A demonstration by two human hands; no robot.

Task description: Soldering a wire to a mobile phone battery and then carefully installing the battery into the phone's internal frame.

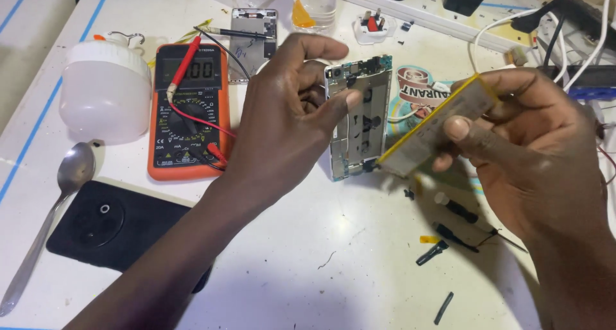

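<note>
Your two hands work above the white bench, each holding a part.
Your left hand [289, 112] pinches the opened phone frame [359, 115] upright between thumb and fingers; your right hand [532, 150] grips the flat battery [436, 126], tilted, its lower corner touching the frame.

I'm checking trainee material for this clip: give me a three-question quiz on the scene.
1. True or false: the left hand holds the opened phone frame upright off the table.
2. What does the right hand hold? A) spoon B) flat battery C) black phone
3. Fill in: the red probe lies across the orange ____.

Key
1. True.
2. B, the flat battery, tilted.
3. Multimeter; the red probe rests over its display.
</note>
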